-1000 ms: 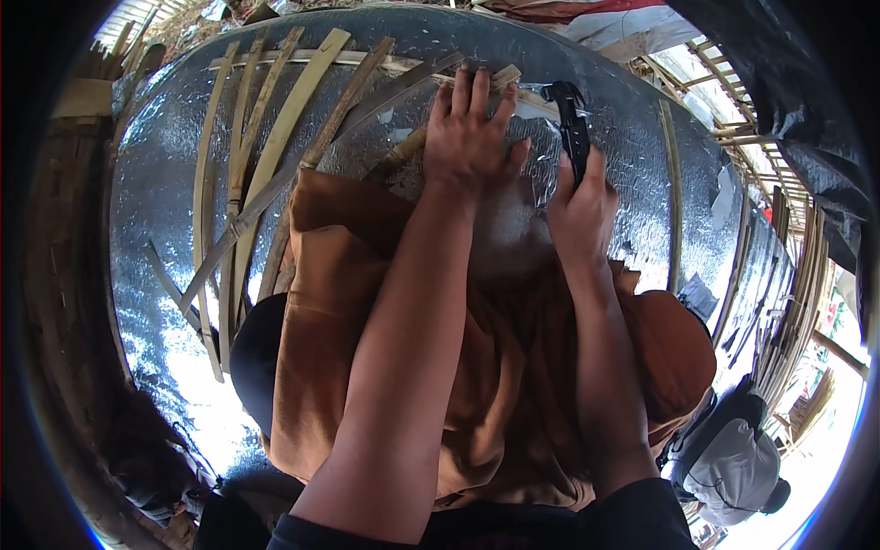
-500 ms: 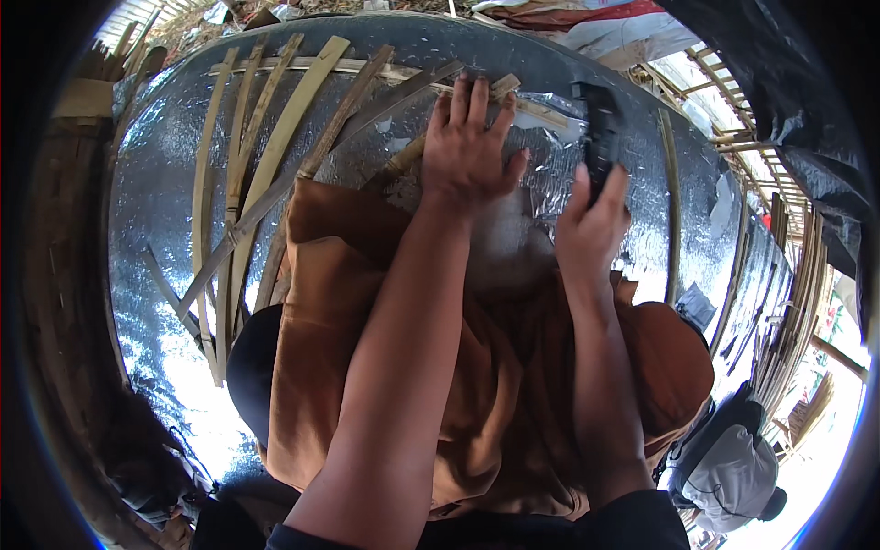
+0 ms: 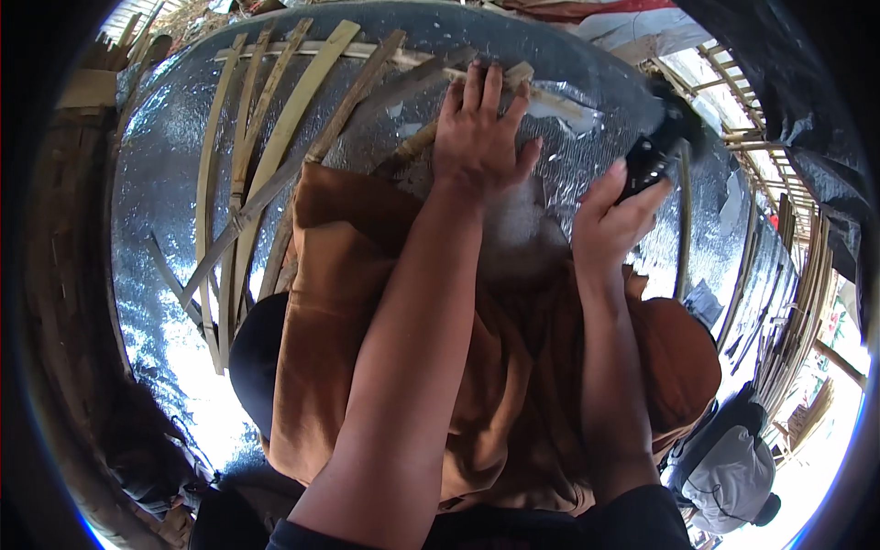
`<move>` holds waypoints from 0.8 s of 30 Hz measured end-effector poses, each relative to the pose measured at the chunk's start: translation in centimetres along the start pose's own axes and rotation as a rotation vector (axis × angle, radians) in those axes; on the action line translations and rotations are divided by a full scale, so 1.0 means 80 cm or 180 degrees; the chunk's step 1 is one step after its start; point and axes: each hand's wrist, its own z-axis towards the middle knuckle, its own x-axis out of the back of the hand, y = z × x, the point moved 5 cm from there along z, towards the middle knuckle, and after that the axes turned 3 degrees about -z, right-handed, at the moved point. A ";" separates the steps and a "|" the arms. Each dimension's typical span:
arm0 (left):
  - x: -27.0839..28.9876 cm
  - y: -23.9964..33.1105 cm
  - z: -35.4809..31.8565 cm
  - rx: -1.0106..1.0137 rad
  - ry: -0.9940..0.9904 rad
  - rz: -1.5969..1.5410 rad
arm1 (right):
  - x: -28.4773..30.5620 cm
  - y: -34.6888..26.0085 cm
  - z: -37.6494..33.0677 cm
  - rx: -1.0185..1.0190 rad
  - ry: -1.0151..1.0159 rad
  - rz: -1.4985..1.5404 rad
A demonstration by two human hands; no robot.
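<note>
My left hand [image 3: 481,133] lies flat with its fingers stretched out. Its fingertips reach a pale crosswise bamboo strip [image 3: 521,75] on the silvery foil sheet [image 3: 559,156]. In my right hand [image 3: 619,215], to the right of it, I grip a black hand tool [image 3: 646,165]. The tool is tilted up and to the right, above the sheet; its far end is smeared by motion, so I cannot tell its exact kind. Several upright bamboo strips [image 3: 266,137] meet the crosswise strip on the left. Brown cloth [image 3: 367,266] covers my legs below both hands.
A slanting wooden strip [image 3: 247,220] crosses the bamboo on the left. Black plastic [image 3: 770,64] hangs at the upper right. A bundle of thin poles [image 3: 797,302] stands at the right, with a grey bag [image 3: 729,477] below. Dark timber [image 3: 69,229] runs along the left edge.
My right hand has swung the black tool up and to the right, away from my left hand. My left hand stays flat, only slightly shifted in the picture.
</note>
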 end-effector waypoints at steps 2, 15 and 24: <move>0.001 0.005 -0.009 -0.0061 0.0002 -0.0024 | -0.004 0.011 -0.005 -0.0038 -0.0044 -0.0159; 0.005 0.004 -0.009 -0.0052 -0.0073 0.0141 | 0.020 0.002 0.018 -0.0232 -0.0217 0.0596; 0.010 0.011 -0.007 -0.0140 0.0233 -0.0141 | -0.027 0.107 -0.005 -0.1070 -0.0150 0.0339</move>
